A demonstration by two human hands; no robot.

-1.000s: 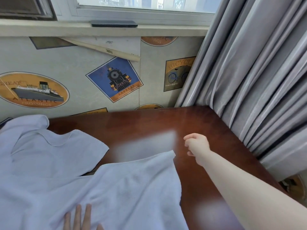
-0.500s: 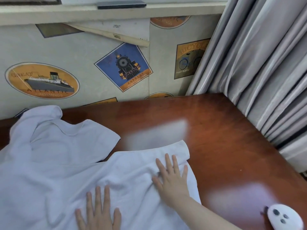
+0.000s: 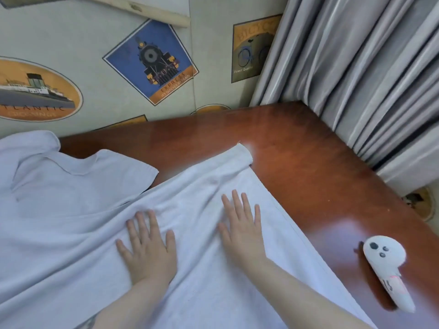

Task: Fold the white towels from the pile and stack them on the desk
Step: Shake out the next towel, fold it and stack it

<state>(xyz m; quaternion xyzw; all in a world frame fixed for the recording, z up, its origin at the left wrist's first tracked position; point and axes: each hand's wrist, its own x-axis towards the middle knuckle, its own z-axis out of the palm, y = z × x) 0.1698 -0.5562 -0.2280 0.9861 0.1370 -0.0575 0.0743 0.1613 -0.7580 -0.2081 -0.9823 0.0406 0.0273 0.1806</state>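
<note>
Both hands are laid flat, palms down, on a white towel (image 3: 213, 269) in the lower middle of the frame. The left hand (image 3: 148, 250) is pressed on the cloth with its fingers straight and slightly spread, pointed toward the upper edge of the frame. The right hand (image 3: 240, 229) is placed just to the right of it and a little higher, fingers likewise straight and fanned; nothing is gripped by either. Both forearms are seen running in from the bottom edge, where they are cut off.

The towel is spread over the desk (image 3: 308, 174), its far corner rolled over near the centre of the frame. A second towel (image 3: 71, 186) is heaped at the left, partly covered by the first and cut off by the left edge; where one ends and the other begins cannot be told in the lower left. A white controller (image 3: 389, 262) is seen at the lower right on the bare wood, well apart from the hands. A curtain (image 3: 356, 67) is hung at the upper right, its foot hidden behind the desk.
</note>
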